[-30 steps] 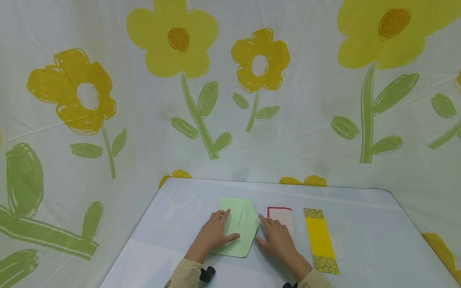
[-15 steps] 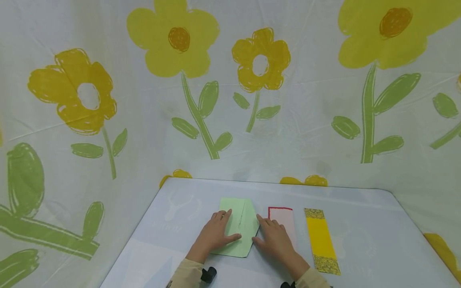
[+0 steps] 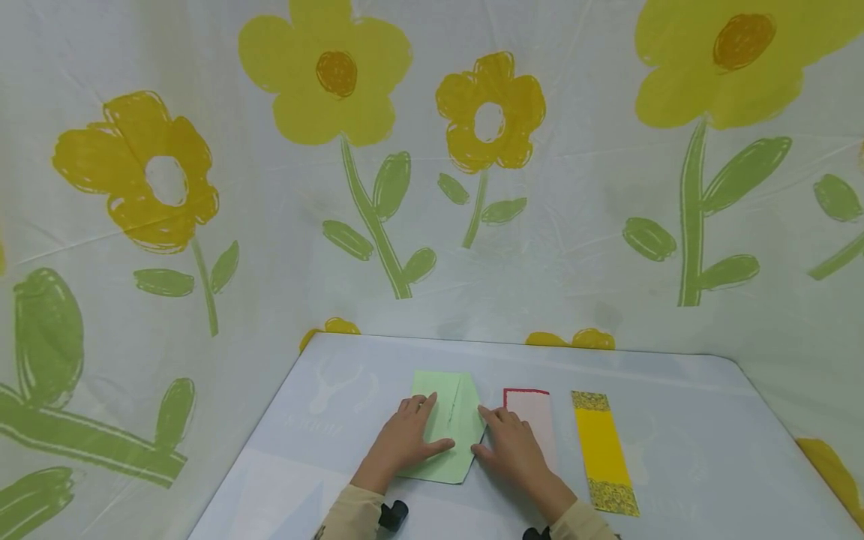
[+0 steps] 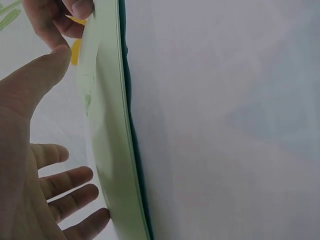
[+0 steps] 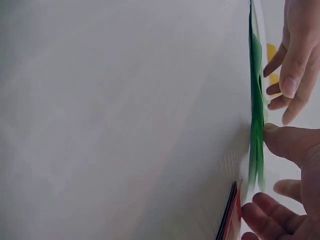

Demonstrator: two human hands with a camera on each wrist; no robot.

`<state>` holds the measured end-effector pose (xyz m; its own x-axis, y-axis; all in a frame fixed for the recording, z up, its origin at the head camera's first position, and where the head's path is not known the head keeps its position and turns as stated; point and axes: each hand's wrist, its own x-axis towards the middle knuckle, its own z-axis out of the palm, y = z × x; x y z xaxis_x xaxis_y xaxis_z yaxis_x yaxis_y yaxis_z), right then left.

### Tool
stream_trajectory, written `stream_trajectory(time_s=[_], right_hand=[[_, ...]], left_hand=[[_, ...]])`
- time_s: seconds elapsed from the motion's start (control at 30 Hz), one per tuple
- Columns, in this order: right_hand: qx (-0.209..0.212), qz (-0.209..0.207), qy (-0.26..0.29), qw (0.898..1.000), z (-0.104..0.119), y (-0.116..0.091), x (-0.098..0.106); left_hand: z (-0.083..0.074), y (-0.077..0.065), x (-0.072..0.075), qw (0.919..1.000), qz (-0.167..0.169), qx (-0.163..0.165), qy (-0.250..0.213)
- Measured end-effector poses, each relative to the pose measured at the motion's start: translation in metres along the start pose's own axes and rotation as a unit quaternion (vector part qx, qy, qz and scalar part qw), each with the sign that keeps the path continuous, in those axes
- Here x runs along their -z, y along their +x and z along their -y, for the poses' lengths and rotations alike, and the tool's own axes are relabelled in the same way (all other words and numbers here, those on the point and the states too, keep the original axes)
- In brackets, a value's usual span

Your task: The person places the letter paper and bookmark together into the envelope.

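A light green paper envelope (image 3: 466, 431) lies flat on the table, with a seam down its middle and a tapered right side. Spread over its left part is my left hand (image 3: 403, 439), thumb and fingers extended on the paper. My right hand (image 3: 516, 448) is at the envelope's right edge, thumb and index fingertip touching it or very close. Beneath that hand lies a pale pink card or packet (image 3: 532, 412) with a red border, partly covered. The right wrist view shows the envelope's layered edge (image 5: 256, 100) beside my right thumb (image 5: 290, 141).
To the right lies a yellow strip-shaped packet (image 3: 603, 442) with glittery patterned ends. All of these rest on a white table (image 3: 702, 420). A white cloth (image 3: 574, 225) printed with yellow flowers hangs behind and at the sides.
My right hand has shifted slightly left, up to the green envelope's right edge. The left hand stays almost in place on the paper.
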<state>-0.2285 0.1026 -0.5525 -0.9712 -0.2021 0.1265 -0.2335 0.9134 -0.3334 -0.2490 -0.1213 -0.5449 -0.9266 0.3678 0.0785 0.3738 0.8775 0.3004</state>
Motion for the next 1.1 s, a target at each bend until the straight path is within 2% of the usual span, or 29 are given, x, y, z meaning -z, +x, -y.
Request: stream_trajectory(time_s=[0.37,0.67,0.93,1.1], right_hand=[[-0.018,0.006,0.036,0.999,0.0008,0.006,-0.0023],[-0.046,0.015,0.108,0.993,-0.0014,0.009,-0.0038],[-0.027,0.005,0.156,0.987,0.0,0.0086,-0.0038],[-0.018,-0.009,0.162,0.987,0.0026,0.0078,-0.0035]], left_hand=[[-0.0008,-0.0007,-0.0003,1.0,0.0,-0.003,-0.001],[-0.0027,-0.0015,0.0007,1.0,0.0,-0.002,0.005],[-0.0038,-0.0006,0.0004,1.0,0.007,0.002,0.003],[-0.0031,-0.0001,0.0,0.9999,0.005,0.0,0.013]])
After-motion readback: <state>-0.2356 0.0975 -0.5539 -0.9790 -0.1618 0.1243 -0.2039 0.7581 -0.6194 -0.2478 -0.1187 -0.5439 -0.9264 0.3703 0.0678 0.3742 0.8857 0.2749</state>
